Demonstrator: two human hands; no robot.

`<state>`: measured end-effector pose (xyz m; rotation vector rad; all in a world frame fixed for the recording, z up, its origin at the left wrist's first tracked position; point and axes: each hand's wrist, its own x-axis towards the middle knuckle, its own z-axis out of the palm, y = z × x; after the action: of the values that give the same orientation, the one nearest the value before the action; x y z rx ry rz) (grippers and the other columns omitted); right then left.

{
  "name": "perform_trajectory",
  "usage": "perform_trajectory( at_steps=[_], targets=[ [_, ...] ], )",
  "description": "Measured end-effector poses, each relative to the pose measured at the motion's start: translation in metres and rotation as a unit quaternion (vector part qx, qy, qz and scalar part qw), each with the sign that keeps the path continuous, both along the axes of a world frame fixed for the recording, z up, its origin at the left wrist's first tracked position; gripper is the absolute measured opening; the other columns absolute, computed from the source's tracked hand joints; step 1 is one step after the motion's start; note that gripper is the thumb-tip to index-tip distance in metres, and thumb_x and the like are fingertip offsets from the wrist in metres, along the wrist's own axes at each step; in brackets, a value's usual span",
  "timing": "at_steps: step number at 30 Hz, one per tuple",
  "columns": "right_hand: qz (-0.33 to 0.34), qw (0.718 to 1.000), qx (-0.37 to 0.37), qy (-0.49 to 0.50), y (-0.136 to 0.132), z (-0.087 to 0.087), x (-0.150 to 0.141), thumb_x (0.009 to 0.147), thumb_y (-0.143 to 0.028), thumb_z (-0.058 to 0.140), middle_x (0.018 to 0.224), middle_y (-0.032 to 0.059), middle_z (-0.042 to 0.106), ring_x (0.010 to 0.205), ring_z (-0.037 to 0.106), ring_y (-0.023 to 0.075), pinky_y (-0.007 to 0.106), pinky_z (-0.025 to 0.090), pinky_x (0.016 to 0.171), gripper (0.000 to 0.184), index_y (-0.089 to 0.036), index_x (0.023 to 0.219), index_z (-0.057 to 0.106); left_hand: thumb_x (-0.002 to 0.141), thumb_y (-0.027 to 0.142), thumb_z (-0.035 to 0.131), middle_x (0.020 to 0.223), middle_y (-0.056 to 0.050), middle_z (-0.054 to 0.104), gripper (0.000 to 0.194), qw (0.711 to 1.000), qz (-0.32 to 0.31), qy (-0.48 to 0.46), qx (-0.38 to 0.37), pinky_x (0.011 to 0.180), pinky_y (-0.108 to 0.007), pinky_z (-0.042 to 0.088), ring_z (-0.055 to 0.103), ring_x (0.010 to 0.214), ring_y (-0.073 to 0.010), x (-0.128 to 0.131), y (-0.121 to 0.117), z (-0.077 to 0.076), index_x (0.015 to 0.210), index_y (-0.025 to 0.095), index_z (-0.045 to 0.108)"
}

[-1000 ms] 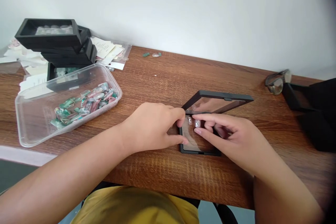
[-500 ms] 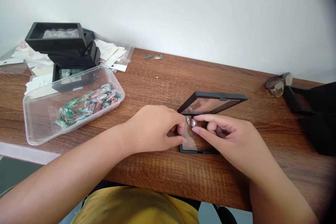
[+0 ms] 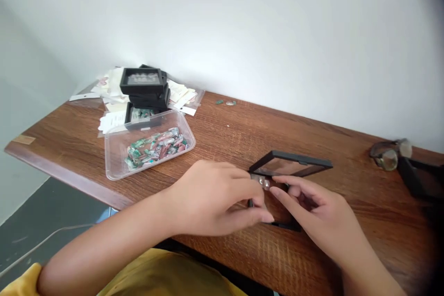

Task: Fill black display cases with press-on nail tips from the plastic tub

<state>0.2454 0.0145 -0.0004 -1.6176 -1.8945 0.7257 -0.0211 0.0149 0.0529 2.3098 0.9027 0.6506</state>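
Note:
A black frame case (image 3: 292,163) lies on the wooden table (image 3: 225,134) with its clear lid propped open. Both of my hands work at its base. My left hand (image 3: 222,199) is curled over the case's left edge, thumb stretched along the front, fingers closed on the frame. My right hand (image 3: 312,212) comes in from the right, its index finger and thumb pinched at two small pale pieces (image 3: 263,183) lying on the case's film. Most of the base is hidden under my hands.
A clear plastic tub (image 3: 114,157) of several green and pink pieces sits at the left. Behind it are stacked black cases (image 3: 143,81) and paper cards (image 3: 111,120). Two loose pieces (image 3: 225,102) lie near the wall. Glasses (image 3: 386,155) and a dark box (image 3: 419,178) are at the right.
The view has pulled back and swung left, showing the table's left corner. Both hands stay at the case; the fingers have shifted toward the pale pieces near the hinge.

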Motion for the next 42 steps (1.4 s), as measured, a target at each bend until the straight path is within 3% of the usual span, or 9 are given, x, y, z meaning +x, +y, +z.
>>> perform_trajectory(
  at_steps=[3,6,9,15,19,25,30,33,42],
  targets=[
    [0.008,1.0,0.006,-0.014,-0.001,0.002,0.001,0.093,-0.057,0.067,0.065,-0.0026,0.054,0.056,0.053,0.0149,0.026,0.045,0.052,0.038,-0.023,0.102,0.081,0.101,0.036,0.065,0.08,0.002,0.072,0.021,0.995,0.08,-0.019,0.052,0.073,-0.026,0.046,0.065,0.076,-0.0116,-0.037,-0.018,0.02,0.088,0.02,0.067],
    [0.024,0.999,0.014,-0.034,-0.001,0.003,0.005,0.093,-0.058,0.066,0.068,-0.0014,0.062,0.059,0.061,0.0158,0.024,0.049,0.052,0.039,-0.024,0.103,0.082,0.098,0.037,0.068,0.095,0.0,0.077,0.015,0.964,0.229,0.081,0.111,0.081,-0.029,0.048,0.069,0.09,-0.0166,-0.084,-0.018,0.037,0.093,0.024,0.071],
    [0.038,0.998,0.03,-0.051,0.0,0.002,0.009,0.093,-0.058,0.066,0.073,0.0002,0.07,0.062,0.067,0.0175,0.023,0.054,0.052,0.039,-0.024,0.104,0.083,0.096,0.037,0.064,0.112,0.0,0.079,0.019,0.929,0.31,0.191,0.061,0.081,-0.033,0.048,0.071,0.098,-0.022,-0.12,-0.002,0.044,0.109,0.029,0.073],
    [0.06,0.993,0.061,-0.083,0.003,-0.004,0.016,0.093,-0.057,0.066,0.09,0.0026,0.079,0.073,0.076,0.0213,0.021,0.058,0.051,0.038,-0.025,0.104,0.084,0.087,0.031,0.069,0.119,-0.003,0.079,0.044,0.895,0.27,0.352,-0.041,0.078,-0.034,0.049,0.073,0.102,-0.0285,-0.131,0.027,0.03,0.131,0.031,0.071],
    [0.074,0.991,0.061,-0.09,0.002,-0.004,0.016,0.094,-0.057,0.066,0.09,0.0005,0.079,0.07,0.075,0.0189,0.02,0.059,0.053,0.036,-0.028,0.106,0.083,0.091,0.025,0.064,0.122,0.0,0.078,0.032,0.912,0.22,0.344,-0.043,0.08,-0.033,0.049,0.074,0.1,-0.025,-0.122,0.035,0.018,0.119,0.032,0.078],
    [0.088,0.989,0.072,-0.096,0.0,-0.001,0.015,0.096,-0.058,0.064,0.078,-0.0016,0.075,0.059,0.069,0.0158,0.02,0.058,0.054,0.036,-0.028,0.107,0.083,0.093,0.022,0.056,0.119,-0.001,0.078,0.029,0.912,0.233,0.338,-0.023,0.078,-0.032,0.048,0.073,0.097,-0.0225,-0.12,0.034,0.014,0.107,0.028,0.081],
    [0.094,0.986,0.09,-0.102,0.0,-0.003,0.017,0.096,-0.057,0.064,0.087,0.0,0.078,0.068,0.075,0.0191,0.022,0.06,0.056,0.036,-0.028,0.109,0.082,0.092,0.023,0.05,0.12,-0.001,0.077,0.037,0.915,0.241,0.323,-0.003,0.077,-0.032,0.048,0.073,0.097,-0.0222,-0.117,0.029,0.02,0.118,0.028,0.076],
    [0.095,0.985,0.097,-0.11,-0.001,-0.002,0.017,0.097,-0.058,0.063,0.092,-0.0005,0.079,0.072,0.077,0.0198,0.022,0.06,0.055,0.036,-0.029,0.109,0.082,0.093,0.031,0.053,0.121,-0.002,0.077,0.037,0.921,0.234,0.311,-0.003,0.079,-0.033,0.048,0.073,0.099,-0.0232,-0.113,0.032,0.021,0.123,0.027,0.075],
    [0.108,0.979,0.11,-0.131,-0.002,-0.004,0.019,0.1,-0.056,0.061,0.099,-0.0026,0.081,0.072,0.077,0.0187,0.022,0.061,0.055,0.033,-0.032,0.113,0.08,0.098,0.034,0.058,0.115,-0.001,0.079,0.025,0.92,0.218,0.326,-0.009,0.075,-0.032,0.045,0.073,0.096,-0.0216,-0.112,0.042,0.011,0.102,0.026,0.081]
  ],
)
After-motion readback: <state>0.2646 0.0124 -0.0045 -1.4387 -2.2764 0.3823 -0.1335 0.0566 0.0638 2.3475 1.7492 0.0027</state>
